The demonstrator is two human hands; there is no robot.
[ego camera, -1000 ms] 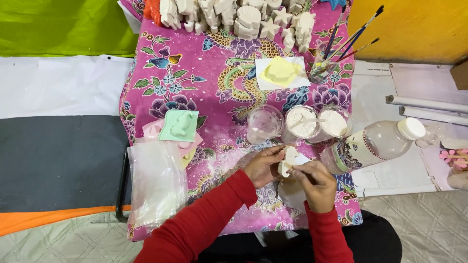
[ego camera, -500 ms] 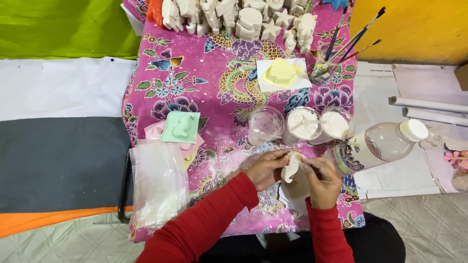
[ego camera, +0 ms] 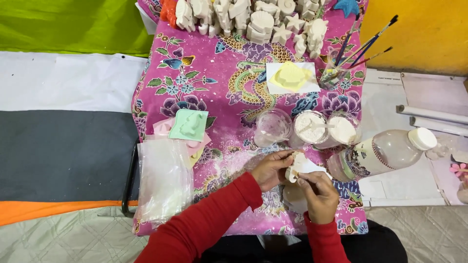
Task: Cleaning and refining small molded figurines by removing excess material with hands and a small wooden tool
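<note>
Grip: left hand (ego camera: 269, 169) and right hand (ego camera: 318, 193), fingers closed on one small white plaster cast (ego camera: 298, 165), near table edge; cast turned flatter than half a second ago. Adjacent: clear powder cups (ego camera: 312, 127), matte, chalky.

Figurines (ego camera: 253, 17) along the worktop's (ego camera: 219, 63) far edge, brushes (ego camera: 360, 48) at the far right corner. Three cups (ego camera: 309, 127) mid-worktop, bottle (ego camera: 385, 153) lying right of them. Plastic bags (ego camera: 163, 180) at the near left corner, moulds (ego camera: 189, 125) just behind.
</note>
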